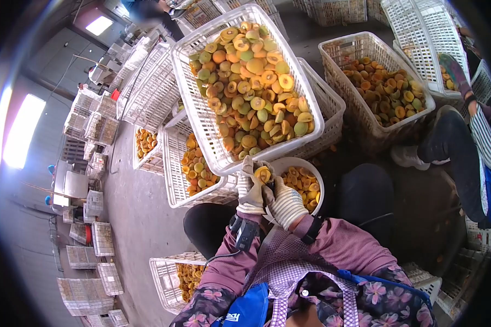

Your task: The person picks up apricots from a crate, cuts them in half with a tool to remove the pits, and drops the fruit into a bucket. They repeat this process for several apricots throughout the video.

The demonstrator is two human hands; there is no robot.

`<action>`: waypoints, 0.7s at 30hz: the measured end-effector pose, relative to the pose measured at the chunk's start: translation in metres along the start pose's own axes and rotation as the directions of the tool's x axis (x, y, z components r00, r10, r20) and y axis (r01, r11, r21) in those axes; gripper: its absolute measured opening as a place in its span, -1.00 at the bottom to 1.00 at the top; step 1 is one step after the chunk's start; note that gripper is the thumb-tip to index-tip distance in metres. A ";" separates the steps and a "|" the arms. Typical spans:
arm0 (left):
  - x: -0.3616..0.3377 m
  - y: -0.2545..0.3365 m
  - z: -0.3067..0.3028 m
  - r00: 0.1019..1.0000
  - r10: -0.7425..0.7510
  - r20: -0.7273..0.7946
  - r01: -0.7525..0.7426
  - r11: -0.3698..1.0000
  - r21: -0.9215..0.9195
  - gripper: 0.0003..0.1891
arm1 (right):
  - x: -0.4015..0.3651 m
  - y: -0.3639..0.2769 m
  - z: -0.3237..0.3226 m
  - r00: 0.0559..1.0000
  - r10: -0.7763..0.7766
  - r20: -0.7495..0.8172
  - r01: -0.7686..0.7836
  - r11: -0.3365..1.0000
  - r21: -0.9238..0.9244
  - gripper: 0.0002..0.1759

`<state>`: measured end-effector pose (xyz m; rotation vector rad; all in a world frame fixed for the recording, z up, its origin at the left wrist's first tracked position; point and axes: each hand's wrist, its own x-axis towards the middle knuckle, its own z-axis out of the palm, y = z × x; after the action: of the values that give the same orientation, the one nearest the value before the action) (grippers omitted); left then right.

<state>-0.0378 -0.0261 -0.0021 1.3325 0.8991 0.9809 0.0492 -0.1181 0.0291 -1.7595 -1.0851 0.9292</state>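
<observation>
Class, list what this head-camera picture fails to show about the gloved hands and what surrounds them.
All in the head view:
Underside of the yellow halved fruit: hidden by the fingers of the left hand gripping it.
Whether the right hand holds anything: covered by its own glove.
Near side of the round white tub: behind both hands.
Seated person in dark trousers: cut off by the right edge.

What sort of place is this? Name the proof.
Probably a fruit-processing shed: white plastic crates heaped with halved fruit, empty crates stacked on the floor, a gloved left hand gripping a fruit half.
</observation>
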 end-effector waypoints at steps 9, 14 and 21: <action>-0.006 0.014 0.004 0.992 -0.057 0.111 0.065 0.996 -0.068 -0.72 | -0.002 -0.004 -0.003 0.973 0.079 0.217 -0.091 0.995 0.049 -0.54; -0.002 0.026 0.004 0.976 -0.161 0.146 0.155 0.987 0.052 -0.62 | -0.006 0.034 0.040 0.985 -0.035 0.168 0.000 0.979 0.205 -0.59; 0.024 0.043 -0.026 0.947 -0.150 -0.284 -0.075 0.756 -0.650 -0.48 | -0.023 -0.004 0.001 0.682 -0.029 0.731 -0.658 0.412 0.631 -0.62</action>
<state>-0.0558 0.0054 0.0400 0.5520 0.7072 1.3506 0.0390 -0.1386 0.0356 -0.7124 -0.3636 2.0487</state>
